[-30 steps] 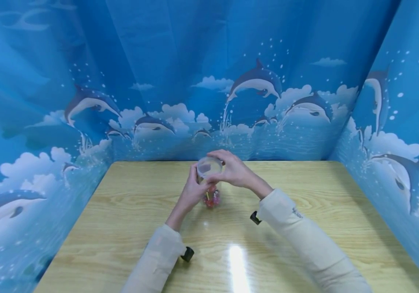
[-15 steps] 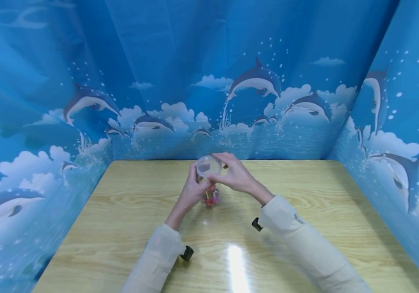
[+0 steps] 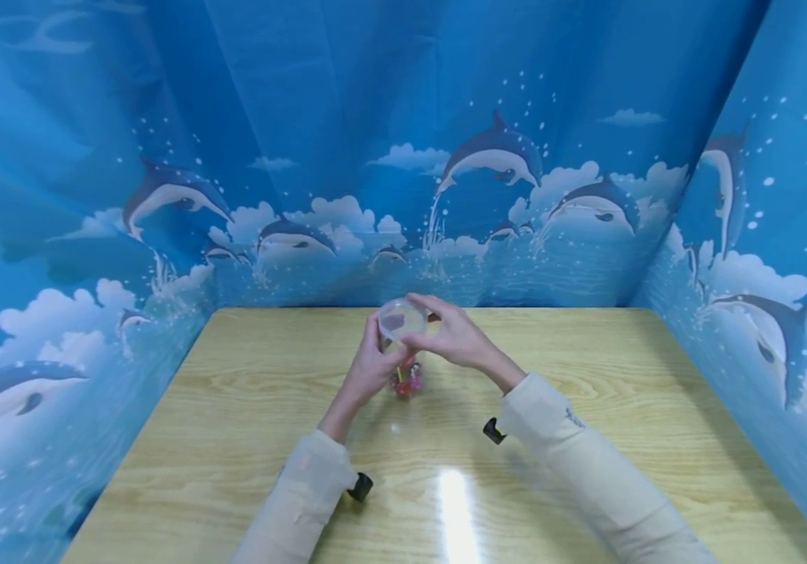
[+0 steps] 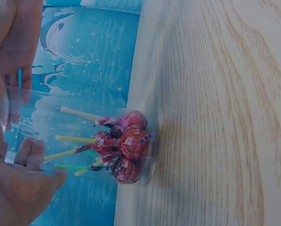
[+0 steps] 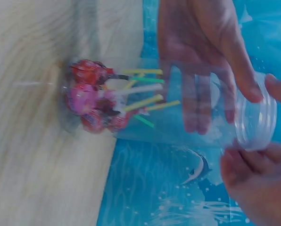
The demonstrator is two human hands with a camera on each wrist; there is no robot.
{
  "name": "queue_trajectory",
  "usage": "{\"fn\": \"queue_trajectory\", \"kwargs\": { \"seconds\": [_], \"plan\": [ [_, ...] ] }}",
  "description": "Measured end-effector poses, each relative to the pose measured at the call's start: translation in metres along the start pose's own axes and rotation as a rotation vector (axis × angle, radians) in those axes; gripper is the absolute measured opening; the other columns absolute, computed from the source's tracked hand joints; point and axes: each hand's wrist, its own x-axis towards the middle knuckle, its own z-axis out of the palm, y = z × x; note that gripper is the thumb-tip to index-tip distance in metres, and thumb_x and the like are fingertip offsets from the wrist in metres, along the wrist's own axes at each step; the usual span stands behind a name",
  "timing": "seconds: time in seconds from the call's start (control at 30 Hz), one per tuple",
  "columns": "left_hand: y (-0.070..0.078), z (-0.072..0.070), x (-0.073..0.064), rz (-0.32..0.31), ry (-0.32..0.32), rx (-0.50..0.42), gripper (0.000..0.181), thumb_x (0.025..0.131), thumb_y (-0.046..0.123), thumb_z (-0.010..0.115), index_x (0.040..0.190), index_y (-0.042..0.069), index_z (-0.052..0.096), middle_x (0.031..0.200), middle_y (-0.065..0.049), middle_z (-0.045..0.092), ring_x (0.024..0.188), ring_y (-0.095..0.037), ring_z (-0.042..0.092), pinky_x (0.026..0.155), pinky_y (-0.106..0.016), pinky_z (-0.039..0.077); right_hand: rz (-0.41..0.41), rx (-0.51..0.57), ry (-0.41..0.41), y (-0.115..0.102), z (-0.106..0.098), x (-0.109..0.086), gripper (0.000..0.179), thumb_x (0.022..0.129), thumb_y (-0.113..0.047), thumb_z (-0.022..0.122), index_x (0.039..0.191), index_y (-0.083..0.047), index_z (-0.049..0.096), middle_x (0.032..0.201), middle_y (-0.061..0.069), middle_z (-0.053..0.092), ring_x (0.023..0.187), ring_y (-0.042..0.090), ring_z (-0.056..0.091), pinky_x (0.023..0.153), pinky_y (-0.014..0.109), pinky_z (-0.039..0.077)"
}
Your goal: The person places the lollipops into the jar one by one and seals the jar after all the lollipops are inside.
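Note:
A tall clear plastic jar [image 5: 192, 127] stands upright on the table, with several lollipops [image 4: 131, 141] lying heads down at its bottom. Their wrappers are red and pink, and the sticks yellow, green and white. My left hand [image 3: 368, 364] holds the jar's upper part from the left; its fingers [image 5: 204, 101] show through the clear wall in the right wrist view. At the top, my right hand [image 3: 456, 337] grips the round clear lid [image 5: 256, 117], thumb on the near side and fingers on the far side. In the head view the hands partly hide the jar's body.
The wood-grain table [image 3: 248, 439] reaches back to a blue curtain [image 3: 347, 157] printed with dolphins, which also hangs at both sides. A black wrist camera [image 3: 360, 487] sits at the left sleeve, another black device [image 3: 493, 431] at the right one.
My right hand's fingers have shifted slightly to the right around the lid since one second ago. The left hand and the jar have stayed in place.

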Motion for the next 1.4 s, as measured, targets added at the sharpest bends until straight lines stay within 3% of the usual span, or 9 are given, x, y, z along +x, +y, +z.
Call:
{"fn": "queue_trajectory", "kwargs": {
  "seconds": [0.17,0.4,0.6,0.83,1.03,1.27,1.4],
  "plan": [
    [0.0,-0.001,0.0,0.004,-0.001,0.006,0.08,0.093,0.007,0.076,0.156,0.015,0.028,0.158,-0.015,0.039,0.15,-0.041,0.03,0.115,-0.058,0.037,-0.026,-0.018,0.178,-0.001,0.013,-0.003,0.07,0.085,-0.03,0.088,0.141,0.0,0.058,0.13,0.015,0.063,0.114,0.031,0.061,0.093,0.046,0.055],
    [0.001,-0.001,-0.001,0.0,-0.01,0.021,0.082,0.093,0.013,0.078,0.157,0.017,0.027,0.16,-0.012,0.037,0.151,-0.04,0.027,0.117,-0.063,0.03,-0.008,0.084,0.028,0.003,0.005,-0.004,0.07,0.094,-0.023,0.078,0.155,-0.007,0.046,0.158,0.014,0.045,0.136,0.036,0.05,0.11,0.053,0.044],
    [0.0,-0.001,0.0,0.031,-0.011,0.0,0.081,0.093,0.006,0.076,0.157,0.012,0.027,0.159,-0.017,0.038,0.151,-0.041,0.029,0.117,-0.062,0.031,-0.033,0.091,0.142,0.006,0.012,-0.003,0.067,0.089,-0.025,0.085,0.145,-0.003,0.056,0.137,0.015,0.058,0.123,0.031,0.057,0.103,0.05,0.05],
    [-0.002,0.0,0.0,0.036,-0.024,0.005,0.082,0.094,0.006,0.075,0.158,0.011,0.025,0.162,-0.017,0.035,0.152,-0.042,0.026,0.119,-0.063,0.027,-0.002,0.162,0.069,0.009,0.013,-0.005,0.072,0.095,-0.02,0.077,0.157,-0.008,0.042,0.158,0.014,0.044,0.141,0.036,0.046,0.113,0.058,0.04],
    [0.0,-0.001,0.0,0.034,-0.019,0.024,0.085,0.093,0.004,0.076,0.159,0.012,0.025,0.161,-0.018,0.036,0.151,-0.042,0.027,0.119,-0.062,0.027,0.003,0.123,0.182,0.009,0.02,-0.005,0.075,0.087,-0.028,0.086,0.149,-0.003,0.052,0.14,0.016,0.058,0.124,0.035,0.058,0.1,0.051,0.053],
    [0.001,-0.003,-0.002,-0.051,-0.019,0.064,0.088,0.093,0.017,0.08,0.161,0.021,0.024,0.163,-0.01,0.033,0.154,-0.039,0.022,0.121,-0.063,0.02,-0.008,0.176,0.028,0.01,0.01,-0.004,0.07,0.096,-0.018,0.075,0.157,-0.009,0.043,0.159,0.011,0.044,0.142,0.034,0.045,0.115,0.053,0.039],
    [0.0,-0.003,-0.001,-0.027,-0.021,0.061,0.089,0.092,0.013,0.079,0.162,0.019,0.024,0.163,-0.012,0.035,0.153,-0.039,0.023,0.121,-0.063,0.02,0.015,0.159,0.097,0.008,0.014,-0.004,0.07,0.091,-0.024,0.082,0.151,-0.005,0.05,0.144,0.014,0.055,0.132,0.033,0.053,0.109,0.052,0.046]
  ]
}}
